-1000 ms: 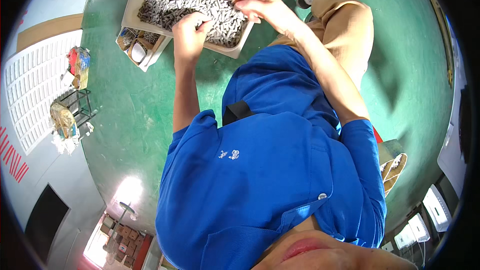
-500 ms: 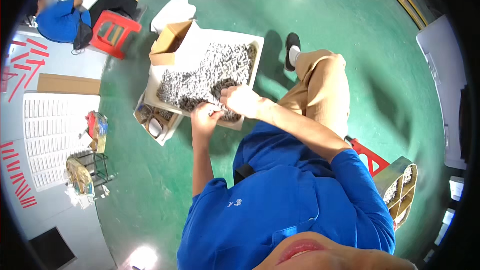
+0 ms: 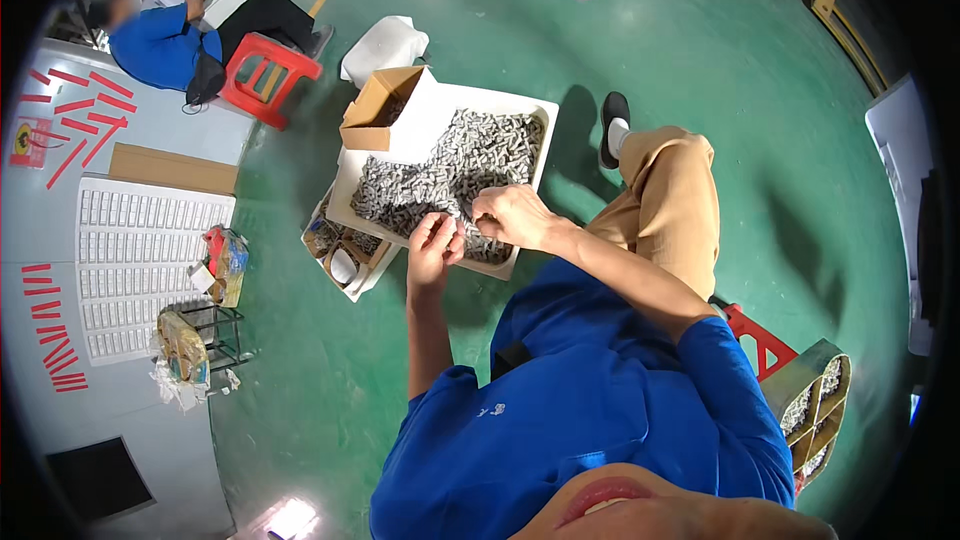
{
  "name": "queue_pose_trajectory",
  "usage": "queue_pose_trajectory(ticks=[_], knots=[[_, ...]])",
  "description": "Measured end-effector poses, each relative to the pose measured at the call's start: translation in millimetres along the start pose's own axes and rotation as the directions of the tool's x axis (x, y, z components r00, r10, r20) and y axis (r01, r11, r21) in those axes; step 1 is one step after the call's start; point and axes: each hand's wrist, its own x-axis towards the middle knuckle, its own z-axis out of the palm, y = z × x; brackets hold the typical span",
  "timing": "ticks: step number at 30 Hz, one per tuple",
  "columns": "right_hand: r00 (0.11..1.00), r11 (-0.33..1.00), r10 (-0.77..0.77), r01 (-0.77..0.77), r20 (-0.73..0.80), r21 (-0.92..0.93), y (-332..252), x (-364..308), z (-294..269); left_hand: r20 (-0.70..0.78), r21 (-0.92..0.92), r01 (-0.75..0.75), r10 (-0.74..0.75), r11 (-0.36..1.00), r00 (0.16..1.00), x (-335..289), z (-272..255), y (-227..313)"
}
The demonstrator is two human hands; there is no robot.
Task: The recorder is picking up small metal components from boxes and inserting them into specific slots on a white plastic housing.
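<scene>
A shallow white tray [image 3: 549, 127] holds a heap of small grey-and-white cylindrical pieces [image 3: 490, 145]. Over its near side my left hand [image 3: 432, 248] has its fingertips pinched together, with a small pale piece showing at them. My right hand [image 3: 512, 217] is just to the right, palm down over the heap. Its fingers are curled and bent downward, so whatever they hold is hidden. The two hands are close but apart. At the tray's far left corner stands an open cardboard box [image 3: 366, 125] beside a white sheet [image 3: 418, 135].
A divided carton [image 3: 345, 265] sits low by the tray's left side. A white bag [image 3: 385, 48] lies beyond. Another person in blue [image 3: 165, 45] is at far left near a red stool [image 3: 268, 80]. A compartmented bin [image 3: 815, 405] with more pieces stands at my right.
The view has shifted, so the scene sits further right and lower, and a white panel edge appears at the top. Both hands stay over the tray's near side; the left fingers have turned upward.
</scene>
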Motion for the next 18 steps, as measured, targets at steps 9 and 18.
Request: queue_pose_trajectory(ticks=[9,18], knots=[[0.848,0.073,0.396,-0.41,0.351,0.909,4.9,7.6,-36.7,-0.016,-0.167,-0.072,0.071,0.983,0.997,16.6,67.6,29.0],[0.723,-0.386,0.543,-0.236,0.427,0.892,9.9,10.5,-58.7,-0.078,0.374,-0.238,0.286,0.897,0.955,46.2,130.7,29.4]])
